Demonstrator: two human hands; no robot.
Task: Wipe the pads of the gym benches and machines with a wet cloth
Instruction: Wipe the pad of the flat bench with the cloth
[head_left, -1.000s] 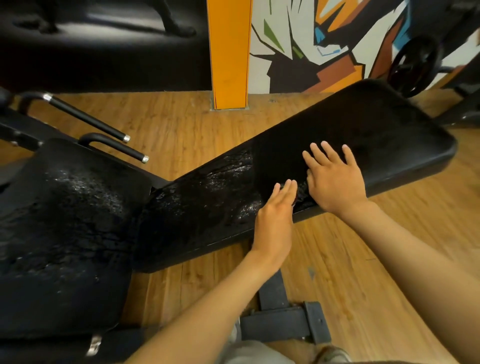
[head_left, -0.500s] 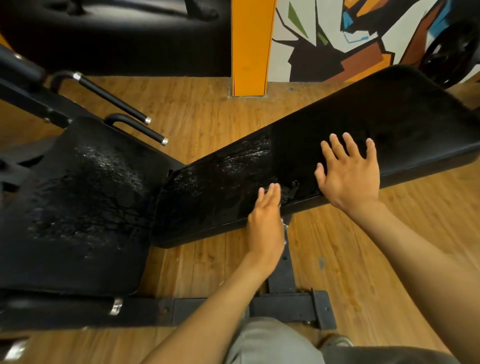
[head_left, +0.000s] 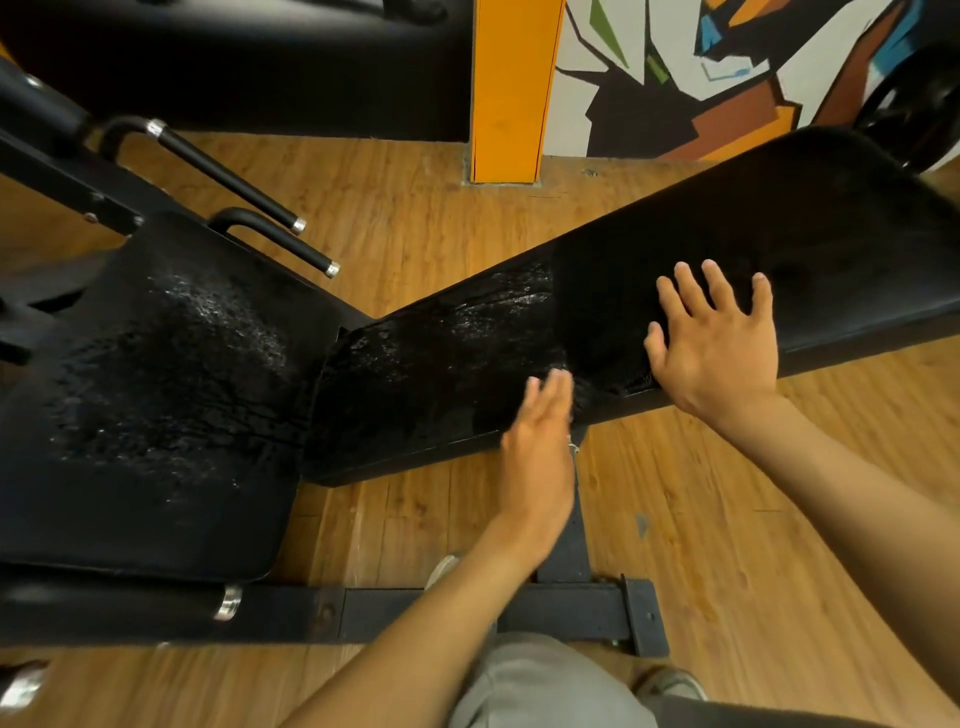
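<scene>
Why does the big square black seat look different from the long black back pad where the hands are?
The square black seat pad is wide and blocky; the long black back pad is narrow and stretched out. The seat pad glistens nearly all over; the back pad shines only at its near end, its far end looking matte. Both hands rest on the back pad, none on the seat. Both are black padding.

Wood-plank floor (head_left: 415, 218); orange pillar (head_left: 514, 88); wall mural (head_left: 701, 67), angular multicolour shapes; black wall padding (head_left: 234, 57) far left

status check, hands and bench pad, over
Right hand flat, fingers spread on back pad. Left hand open at its near edge. Cloth not discernible. Nothing in the way.
</scene>
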